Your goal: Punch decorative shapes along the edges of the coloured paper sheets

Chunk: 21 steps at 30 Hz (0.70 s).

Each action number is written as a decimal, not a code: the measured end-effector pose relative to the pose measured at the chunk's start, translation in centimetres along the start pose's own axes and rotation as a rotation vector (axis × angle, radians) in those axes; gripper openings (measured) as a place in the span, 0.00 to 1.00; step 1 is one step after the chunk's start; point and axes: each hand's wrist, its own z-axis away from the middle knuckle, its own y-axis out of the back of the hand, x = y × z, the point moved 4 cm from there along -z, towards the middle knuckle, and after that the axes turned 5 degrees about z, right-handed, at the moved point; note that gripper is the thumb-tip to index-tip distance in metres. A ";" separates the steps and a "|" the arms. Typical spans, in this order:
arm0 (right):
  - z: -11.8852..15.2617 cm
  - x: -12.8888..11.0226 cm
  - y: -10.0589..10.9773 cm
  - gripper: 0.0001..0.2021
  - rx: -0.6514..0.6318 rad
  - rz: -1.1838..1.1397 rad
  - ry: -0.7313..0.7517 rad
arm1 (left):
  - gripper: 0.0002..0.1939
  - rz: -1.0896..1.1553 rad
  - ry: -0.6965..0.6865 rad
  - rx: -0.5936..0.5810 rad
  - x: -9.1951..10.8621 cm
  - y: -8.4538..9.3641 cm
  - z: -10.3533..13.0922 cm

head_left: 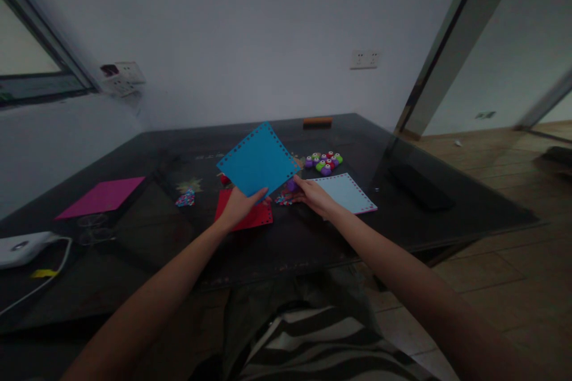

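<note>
A blue sheet of paper [259,159] with punched holes along its edges is raised above the table, one corner pointing away from me. My left hand [245,203] pinches its near edge, thumb on top. At the sheet's right corner, my right hand [309,193] has its fingers closed around a small purple craft punch [292,184]. Whether the paper sits in the punch's slot is too dim to tell. Beneath my left hand lies a red punched sheet [232,215]. A pale, hole-edged sheet [346,192] rests beside my right hand, with a pile of paper bits [283,199] near its fingers.
Several coloured punches [325,162] cluster beyond my right hand. Another pile of bits [186,197] and a magenta sheet [102,196] lie left. A white power strip [24,249] with a cable, a dark flat object [420,186] and an orange-brown block [317,122] share the table.
</note>
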 end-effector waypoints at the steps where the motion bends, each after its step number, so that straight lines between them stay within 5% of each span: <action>1: 0.1 -0.1 0.0 0.19 -0.004 -0.016 -0.011 | 0.18 0.004 0.006 -0.004 0.0 0.0 0.0; 8: 0.4 -0.3 -0.1 0.21 -0.009 -0.024 -0.026 | 0.16 0.026 0.002 -0.032 -0.2 0.0 -0.1; 15: 0.2 -1.4 -0.1 0.23 0.089 0.559 0.323 | 0.16 0.054 0.000 -0.036 -0.8 0.1 -0.4; 21: 0.2 -1.4 -0.3 0.22 0.062 0.641 0.346 | 0.17 0.053 -0.001 -0.032 -1.0 0.2 -0.4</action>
